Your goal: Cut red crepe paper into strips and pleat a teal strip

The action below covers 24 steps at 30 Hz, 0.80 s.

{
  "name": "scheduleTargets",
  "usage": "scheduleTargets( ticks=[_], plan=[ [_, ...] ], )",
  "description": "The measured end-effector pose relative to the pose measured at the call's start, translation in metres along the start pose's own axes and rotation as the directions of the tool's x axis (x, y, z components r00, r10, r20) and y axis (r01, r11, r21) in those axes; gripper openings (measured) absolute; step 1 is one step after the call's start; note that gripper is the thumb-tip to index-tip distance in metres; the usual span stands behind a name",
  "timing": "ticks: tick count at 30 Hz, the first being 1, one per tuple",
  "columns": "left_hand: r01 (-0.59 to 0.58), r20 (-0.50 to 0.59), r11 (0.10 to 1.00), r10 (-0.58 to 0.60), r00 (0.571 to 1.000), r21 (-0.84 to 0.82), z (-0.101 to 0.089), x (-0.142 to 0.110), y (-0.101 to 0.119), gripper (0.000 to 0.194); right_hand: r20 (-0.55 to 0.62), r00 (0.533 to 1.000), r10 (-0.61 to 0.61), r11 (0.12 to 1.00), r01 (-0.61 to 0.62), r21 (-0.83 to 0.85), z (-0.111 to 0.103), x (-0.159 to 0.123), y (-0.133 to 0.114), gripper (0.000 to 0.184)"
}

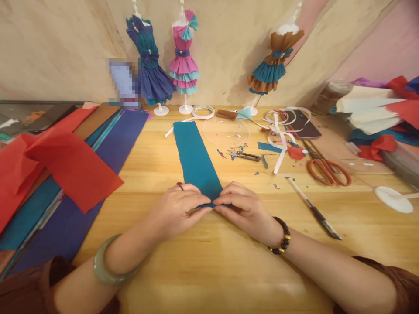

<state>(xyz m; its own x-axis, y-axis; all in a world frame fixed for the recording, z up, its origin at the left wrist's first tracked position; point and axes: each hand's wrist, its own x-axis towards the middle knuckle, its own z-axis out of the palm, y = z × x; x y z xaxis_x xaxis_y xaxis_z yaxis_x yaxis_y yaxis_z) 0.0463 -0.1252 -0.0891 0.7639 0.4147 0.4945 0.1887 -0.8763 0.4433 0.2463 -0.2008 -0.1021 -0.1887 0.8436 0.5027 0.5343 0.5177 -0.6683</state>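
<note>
A long teal strip of crepe paper (pixel 199 157) stretches away from me across the wooden table. Its near end is folded up into a narrow pleat between my hands. My left hand (pixel 181 207) pinches the left part of that fold between thumb and fingers. On the right part, my right hand (pixel 240 209) grips it the same way, and the fingertips of both hands nearly meet at the middle. The fingers hide most of the fold.
Coloured paper sheets (pixel 75 157) cover the left side. Orange-handled scissors (pixel 327 170), thread snips (pixel 244 155), a pen (pixel 314 209), white ribbon (pixel 279 148), tape (pixel 203 112) and scraps lie to the right. Paper-dressed mini mannequins (pixel 185 65) stand along the wall.
</note>
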Motion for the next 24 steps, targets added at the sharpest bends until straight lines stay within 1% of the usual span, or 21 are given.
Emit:
scheduleTargets(
  ticks=[4,8,12,14,18,24],
  plan=[
    [-0.047,-0.016,0.999,0.047,0.999,0.008,0.0,-0.001,-0.002,0.009,0.026,0.999,0.023,1.0,-0.024,0.013,-0.001,0.0,0.0,0.012],
    [-0.123,-0.071,0.989,0.129,0.989,0.079,-0.002,-0.004,-0.006,0.011,0.046,0.998,0.041,0.999,-0.041,0.0,-0.006,-0.002,0.002,0.022],
    [-0.186,-0.039,0.973,0.193,0.98,0.139,-0.005,-0.005,-0.008,0.015,0.058,0.997,0.052,0.999,-0.052,0.003,-0.011,-0.003,0.002,0.022],
    [-0.202,-0.028,0.967,0.208,0.978,0.154,-0.006,-0.004,-0.009,0.015,0.071,0.996,0.047,0.999,-0.047,0.0,-0.013,-0.002,0.002,0.021],
    [-0.224,-0.059,0.963,0.234,0.97,0.147,-0.006,-0.003,-0.009,0.015,0.085,0.996,0.021,1.0,-0.02,-0.005,-0.015,-0.002,0.003,0.018],
    [-0.213,-0.063,0.967,0.223,0.973,0.138,-0.006,-0.002,-0.01,0.013,0.074,0.997,-0.006,1.0,0.008,-0.018,-0.013,-0.003,0.006,0.015]
  ],
)
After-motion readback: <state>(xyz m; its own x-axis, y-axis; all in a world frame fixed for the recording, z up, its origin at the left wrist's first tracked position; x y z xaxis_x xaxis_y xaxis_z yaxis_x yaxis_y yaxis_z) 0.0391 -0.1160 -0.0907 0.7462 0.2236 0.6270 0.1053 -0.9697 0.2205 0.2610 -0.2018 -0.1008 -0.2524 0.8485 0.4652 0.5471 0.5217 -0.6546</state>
